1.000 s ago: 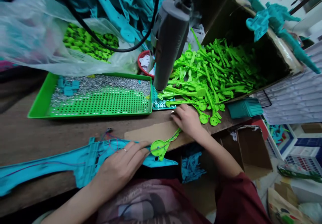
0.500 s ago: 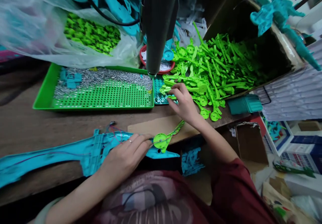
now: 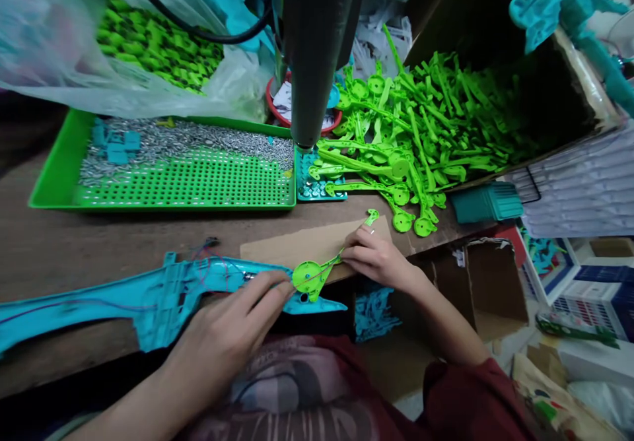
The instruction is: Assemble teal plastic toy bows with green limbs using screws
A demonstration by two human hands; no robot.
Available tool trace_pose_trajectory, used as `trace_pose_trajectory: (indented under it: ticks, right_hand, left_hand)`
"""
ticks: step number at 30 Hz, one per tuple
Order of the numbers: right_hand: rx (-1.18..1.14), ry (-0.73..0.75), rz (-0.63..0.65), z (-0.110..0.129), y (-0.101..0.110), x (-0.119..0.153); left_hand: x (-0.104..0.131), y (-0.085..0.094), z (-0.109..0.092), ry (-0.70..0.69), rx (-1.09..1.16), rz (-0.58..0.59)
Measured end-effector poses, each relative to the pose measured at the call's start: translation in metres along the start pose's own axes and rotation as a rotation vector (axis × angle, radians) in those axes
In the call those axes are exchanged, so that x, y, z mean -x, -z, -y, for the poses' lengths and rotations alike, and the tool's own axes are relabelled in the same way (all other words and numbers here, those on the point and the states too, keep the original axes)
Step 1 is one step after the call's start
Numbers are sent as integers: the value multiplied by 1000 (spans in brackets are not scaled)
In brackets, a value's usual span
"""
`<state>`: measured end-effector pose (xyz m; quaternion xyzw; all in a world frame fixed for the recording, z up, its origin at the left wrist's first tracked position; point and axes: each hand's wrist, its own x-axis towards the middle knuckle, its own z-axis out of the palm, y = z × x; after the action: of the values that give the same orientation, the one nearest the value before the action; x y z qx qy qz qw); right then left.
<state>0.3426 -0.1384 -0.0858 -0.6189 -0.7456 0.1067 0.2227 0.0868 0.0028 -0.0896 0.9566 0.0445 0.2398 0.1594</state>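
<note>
A bright green plastic arm with a round disc end [image 3: 307, 279] lies at the right end of a long blue plastic shell [image 3: 218, 274]. Across its disc runs a thin reddish wire [image 3: 319, 274]. The fingertips of my left hand [image 3: 238, 315] pinch the wire at the disc's left edge, while that hand rests over the shell. My right hand [image 3: 379, 259] is closed at the green arm's narrow stem, its fingertips on the wire. A small pale glint shows by its index finger; I cannot tell what it is.
A green perforated tray [image 3: 188, 206] holds many small metal screws. Beside it are a small teal tray [image 3: 321, 197] and a heap of green arms [image 3: 421, 124] spilling from a cardboard box [image 3: 589, 98]. A black upright tool [image 3: 321, 51] hangs above. Flat cardboard [image 3: 282, 246] lies underneath.
My right hand has come down and toward me from the small teal tray to the green arm's stem, and its fingers have closed. My left hand stays by the disc. The view has shifted slightly.
</note>
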Motion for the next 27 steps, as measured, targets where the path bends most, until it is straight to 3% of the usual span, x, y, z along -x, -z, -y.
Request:
trace_pose_trajectory:
  ticks: [4,8,11,14,19,23,27]
  right_hand:
    - [-54,-15,-13,-1,-3,-2]
    - [-63,-20,46,-2,-3,-2]
    - [-64,-32,49,-2,-5,-3]
    - [-40,-66,19,0,-8,-5]
    - [24,-25,22,4,-8,-8]
    - [55,90,-3,6,-8,-8]
    - [-8,95,5,6,-12,-7]
  left_hand:
    - [-3,5,-12,144,151,79]
    - [-4,5,-12,418,404,175]
    - [-5,5,-10,518,500,271]
    - [-6,3,-14,461,507,250]
    - [-12,-3,-16,240,419,64]
    - [-11,-5,-8,175,275,122]
    - [-8,-3,-3,122,99,163]
